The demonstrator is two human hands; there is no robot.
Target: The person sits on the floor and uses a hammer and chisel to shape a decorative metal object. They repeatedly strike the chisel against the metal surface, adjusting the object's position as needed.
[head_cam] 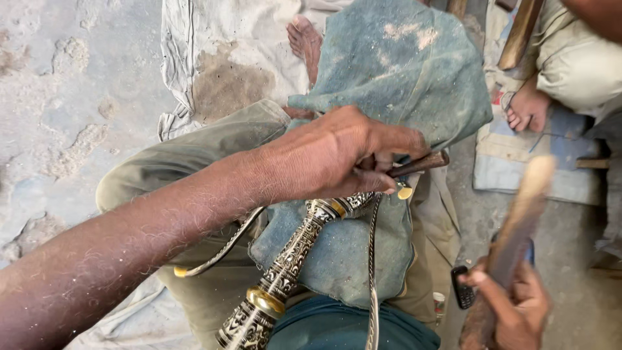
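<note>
Left hand (337, 155) fingers clamp punch (421, 163) on ornate staff (291, 259), resting on cloth (395, 71). Right hand (512, 304) fingers grip blurred mallet (518, 220).

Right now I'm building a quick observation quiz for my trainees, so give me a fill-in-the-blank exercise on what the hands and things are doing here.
1. The left hand grips a thin dark tool against the ornate ____ sheath.
2. The right hand raises a blurred ____ stick.
3. The sheath lies on a dusty blue ____ over the lap.
4. A small black ____ lies on the floor near the right hand.

Missing words: metal; wooden; cloth; phone
</note>
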